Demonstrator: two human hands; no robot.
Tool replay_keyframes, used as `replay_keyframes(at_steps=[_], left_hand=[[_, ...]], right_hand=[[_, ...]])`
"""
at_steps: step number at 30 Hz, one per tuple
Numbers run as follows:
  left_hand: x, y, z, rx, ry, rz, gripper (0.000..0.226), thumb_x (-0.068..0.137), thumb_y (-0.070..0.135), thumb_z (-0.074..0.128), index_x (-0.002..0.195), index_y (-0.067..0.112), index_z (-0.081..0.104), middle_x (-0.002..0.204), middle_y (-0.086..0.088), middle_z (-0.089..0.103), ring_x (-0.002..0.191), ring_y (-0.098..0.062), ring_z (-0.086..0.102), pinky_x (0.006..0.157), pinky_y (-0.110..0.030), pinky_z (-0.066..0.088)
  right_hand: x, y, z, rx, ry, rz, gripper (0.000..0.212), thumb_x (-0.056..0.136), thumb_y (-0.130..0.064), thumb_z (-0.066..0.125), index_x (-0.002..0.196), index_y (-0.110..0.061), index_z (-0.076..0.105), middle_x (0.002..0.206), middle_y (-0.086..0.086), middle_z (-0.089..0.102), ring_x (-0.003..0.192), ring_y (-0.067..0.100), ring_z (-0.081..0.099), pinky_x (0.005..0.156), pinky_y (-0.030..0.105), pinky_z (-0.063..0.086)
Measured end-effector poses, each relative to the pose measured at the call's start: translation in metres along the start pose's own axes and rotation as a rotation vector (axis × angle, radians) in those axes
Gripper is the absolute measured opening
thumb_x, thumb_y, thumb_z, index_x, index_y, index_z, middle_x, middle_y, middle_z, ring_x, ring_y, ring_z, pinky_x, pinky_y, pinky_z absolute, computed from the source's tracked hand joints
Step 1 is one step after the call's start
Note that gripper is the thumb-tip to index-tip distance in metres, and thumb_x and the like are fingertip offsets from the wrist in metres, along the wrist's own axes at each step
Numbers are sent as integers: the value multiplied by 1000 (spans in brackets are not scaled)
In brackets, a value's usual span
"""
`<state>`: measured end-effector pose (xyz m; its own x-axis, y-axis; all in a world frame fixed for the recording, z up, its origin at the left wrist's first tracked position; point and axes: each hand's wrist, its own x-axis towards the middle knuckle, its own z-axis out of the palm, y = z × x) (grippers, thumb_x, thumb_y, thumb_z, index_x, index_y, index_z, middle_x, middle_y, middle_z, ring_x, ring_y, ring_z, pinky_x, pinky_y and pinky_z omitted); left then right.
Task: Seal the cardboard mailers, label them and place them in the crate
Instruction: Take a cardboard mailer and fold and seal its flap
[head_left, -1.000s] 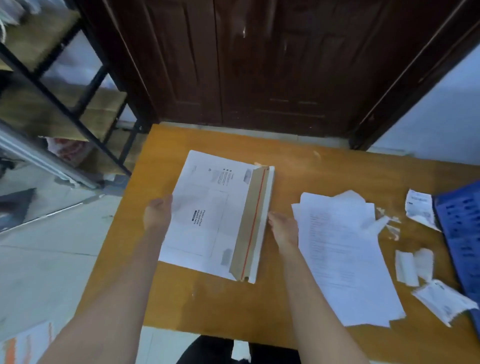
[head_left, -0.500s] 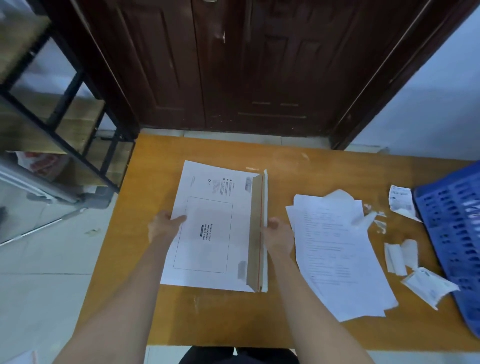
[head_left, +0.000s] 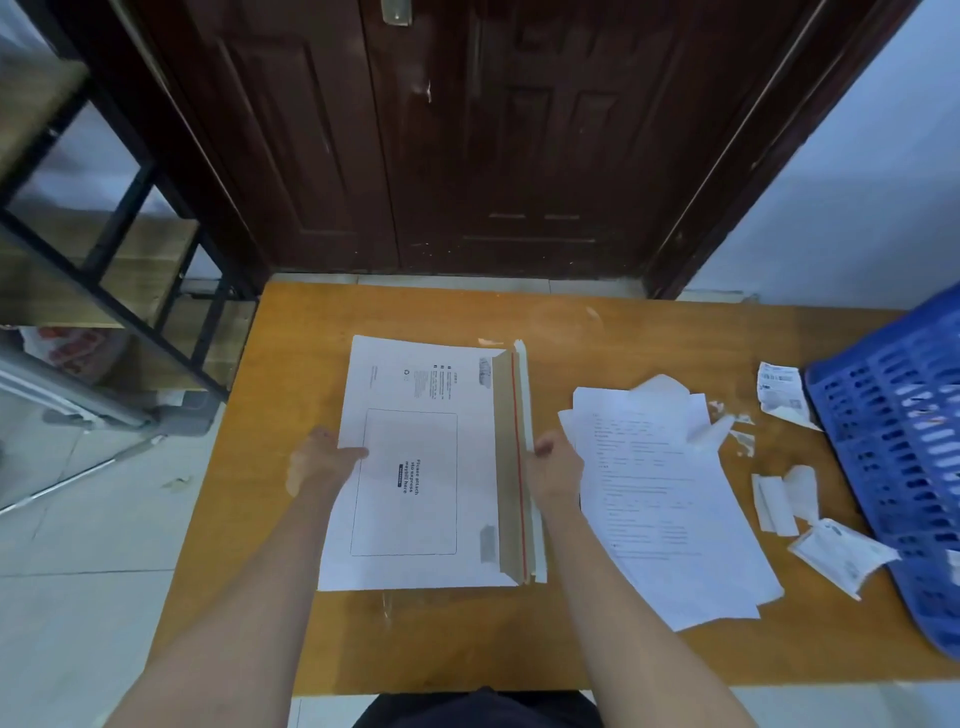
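Observation:
A white cardboard mailer lies flat on the orange table, printed side up with a box for the waybill. Its brown flap with a red tear strip stands partly folded along the right edge. My left hand grips the mailer's left edge, thumb on top. My right hand holds the right edge at the flap. The blue crate stands at the table's right end.
A pile of printed sheets lies right of the mailer. Torn label backings and paper scraps lie between the sheets and the crate. A dark wooden door is behind the table, a metal shelf rack to the left.
The mailer has been squared up on the table. The flap was raised upright half a second ago and now leans over the mailer again. Both hands kept their hold on the edges.

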<state>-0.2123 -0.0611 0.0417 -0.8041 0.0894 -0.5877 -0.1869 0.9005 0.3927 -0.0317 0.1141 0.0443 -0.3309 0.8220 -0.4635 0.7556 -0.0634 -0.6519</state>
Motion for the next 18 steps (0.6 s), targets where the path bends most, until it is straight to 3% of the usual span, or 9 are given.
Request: replay_keyframes(at_steps=[3,7,10,13,16,18], left_hand=[[-2,2,-1,-57,-22,-57,58,87,33,64,132,1,46,122,-17,56,109,-34,53,78,-35,43],[-2,5,-1,-217,17,-92,73,81,51,62,132,2,44,120,-16,55,106,-34,53,83,-39,45],[-5,10,1,-260,57,-86,79,77,59,65,131,6,45,123,-14,56,111,-34,54,84,-38,45],[-11,14,2,-224,87,-67,76,78,60,64,130,7,46,122,-13,57,111,-33,55,82,-37,43],[-15,18,3,-173,72,-56,73,79,57,63,131,8,45,123,-12,56,113,-32,54,81,-35,41],[-14,20,4,-161,53,-61,73,77,57,64,131,10,46,125,-11,56,114,-32,54,87,-37,43]], right_hand=[[1,-2,1,9,30,-3,11,82,-2,58,83,-14,59,103,4,47,86,23,55,72,24,42],[-1,-8,-6,89,21,44,7,86,-9,54,88,-15,55,89,-1,56,84,18,53,60,25,35],[-2,-12,-10,176,12,65,3,86,-13,53,89,-14,51,80,-2,55,81,19,51,65,29,36],[-1,-12,-17,289,-12,115,13,87,-14,53,100,-13,51,87,-1,55,85,19,51,74,31,41],[2,-10,-29,396,-139,136,9,84,-18,63,92,-13,63,85,-4,64,86,15,59,90,34,48],[4,-7,-37,494,-254,174,22,82,-19,69,101,-10,71,94,4,73,89,20,68,88,35,54]])
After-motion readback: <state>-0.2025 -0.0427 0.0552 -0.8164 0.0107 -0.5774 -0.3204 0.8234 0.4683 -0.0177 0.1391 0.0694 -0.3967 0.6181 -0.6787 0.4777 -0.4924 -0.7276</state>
